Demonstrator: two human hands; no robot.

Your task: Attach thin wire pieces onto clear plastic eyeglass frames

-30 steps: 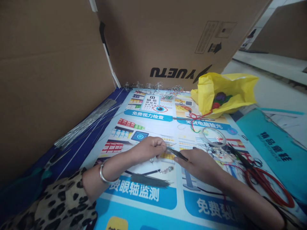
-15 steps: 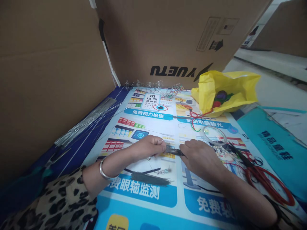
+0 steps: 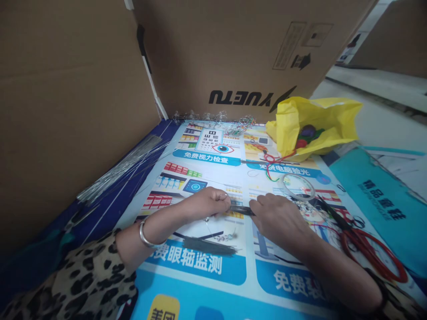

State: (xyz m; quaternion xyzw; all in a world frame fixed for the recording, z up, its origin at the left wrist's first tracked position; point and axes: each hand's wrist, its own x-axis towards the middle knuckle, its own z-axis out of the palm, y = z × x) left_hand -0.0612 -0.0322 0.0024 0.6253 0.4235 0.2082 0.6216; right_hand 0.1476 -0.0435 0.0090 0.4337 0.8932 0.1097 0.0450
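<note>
My left hand (image 3: 213, 202) is closed in a pinch on a thin wire piece, most of it hidden by the fingers; a small wire loop shows above the thumb. My right hand (image 3: 275, 215) is wrapped round a pair of pliers (image 3: 242, 210), whose jaws point left and reach the left fingertips. Whether the jaws are closed on the wire I cannot tell. A beaded wire piece (image 3: 225, 237) hangs or lies just below the left hand. Beneath it lies a bundle of short dark wires (image 3: 209, 246) on the printed sheet (image 3: 200, 278).
Red-handled scissors (image 3: 370, 249) and a roll of clear tape (image 3: 298, 186) lie at right. Behind them stands a yellow bag (image 3: 316, 124) with coloured balls. Long wires (image 3: 120, 166) and another plier-like tool (image 3: 71, 224) lie left. Wire pieces (image 3: 220, 118) line the cardboard wall (image 3: 233, 53).
The pliers have tilted very slightly between the hands. Both hands otherwise keep their places, and the things on the sheet have not moved.
</note>
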